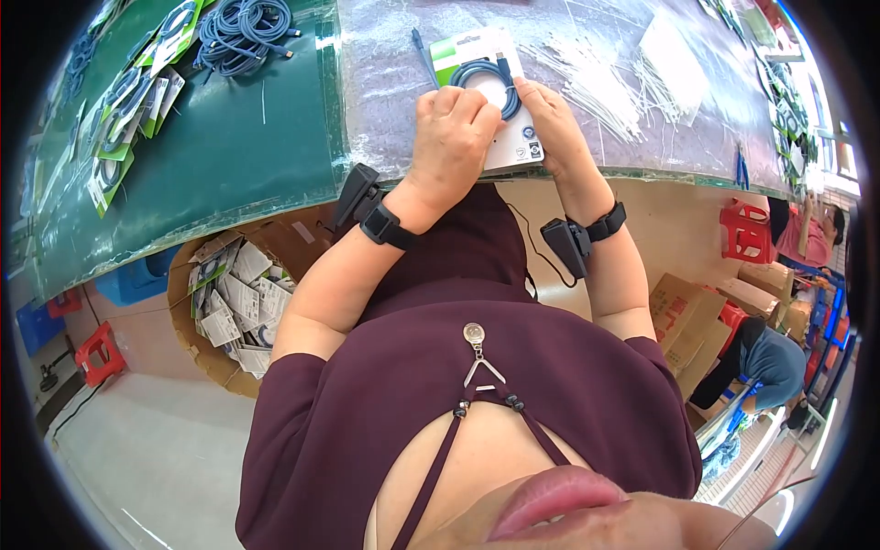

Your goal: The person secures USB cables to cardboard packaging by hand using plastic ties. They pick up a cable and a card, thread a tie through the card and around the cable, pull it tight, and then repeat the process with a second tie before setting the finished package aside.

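Note:
A coiled blue-grey cable lies against a white and green packaging card at the near edge of the table. My left hand is closed over the lower left of the coil, its fingertips curled in and hidden, so what they pinch cannot be made out. On the other side, my right hand grips the card's right edge, the thumb close to the coil. One cable end with a plug stands out at the card's upper left. A black strap with a device sits on each wrist.
Loose white cable ties are spread to the right. Bundled blue cables and several carded cables lie on the green mat at left. Below the table edge stands a cardboard box filled with carded packs. Another person is at far right.

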The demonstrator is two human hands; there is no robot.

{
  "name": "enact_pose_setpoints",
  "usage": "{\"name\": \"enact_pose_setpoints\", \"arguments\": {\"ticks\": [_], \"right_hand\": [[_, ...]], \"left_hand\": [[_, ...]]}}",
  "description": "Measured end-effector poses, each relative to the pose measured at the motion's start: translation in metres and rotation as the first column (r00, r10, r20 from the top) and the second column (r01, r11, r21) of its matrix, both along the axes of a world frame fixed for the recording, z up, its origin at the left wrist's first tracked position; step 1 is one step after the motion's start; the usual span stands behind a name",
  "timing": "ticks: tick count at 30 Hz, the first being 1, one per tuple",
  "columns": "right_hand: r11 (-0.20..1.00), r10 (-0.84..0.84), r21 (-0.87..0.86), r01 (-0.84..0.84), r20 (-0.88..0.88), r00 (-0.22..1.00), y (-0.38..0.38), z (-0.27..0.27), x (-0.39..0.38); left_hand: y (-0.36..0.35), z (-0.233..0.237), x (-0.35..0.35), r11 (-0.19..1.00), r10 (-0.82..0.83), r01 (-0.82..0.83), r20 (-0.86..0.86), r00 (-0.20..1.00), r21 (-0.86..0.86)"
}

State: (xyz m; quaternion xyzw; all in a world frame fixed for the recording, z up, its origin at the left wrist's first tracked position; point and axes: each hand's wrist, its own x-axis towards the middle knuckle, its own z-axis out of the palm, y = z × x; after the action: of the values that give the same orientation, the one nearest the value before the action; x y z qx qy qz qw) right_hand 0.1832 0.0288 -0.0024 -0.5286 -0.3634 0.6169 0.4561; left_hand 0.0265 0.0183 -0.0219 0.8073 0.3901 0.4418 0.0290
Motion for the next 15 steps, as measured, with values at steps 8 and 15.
{"name": "enact_pose_setpoints", "arguments": {"ticks": [8, 15], "right_hand": [[0.997, -0.036, 0.074, 0.027, 0.127, 0.991, -0.003, -0.016, -0.001], [0.988, -0.077, 0.148, 0.05, 0.183, 0.98, -0.007, -0.022, -0.001]], "left_hand": [[0.008, -0.002, 0.002, 1.0, 0.02, -0.02, 0.009, 1.0, 0.014], [0.012, 0.003, 0.005, 0.996, 0.045, -0.042, 0.031, 0.999, -0.085]]}}
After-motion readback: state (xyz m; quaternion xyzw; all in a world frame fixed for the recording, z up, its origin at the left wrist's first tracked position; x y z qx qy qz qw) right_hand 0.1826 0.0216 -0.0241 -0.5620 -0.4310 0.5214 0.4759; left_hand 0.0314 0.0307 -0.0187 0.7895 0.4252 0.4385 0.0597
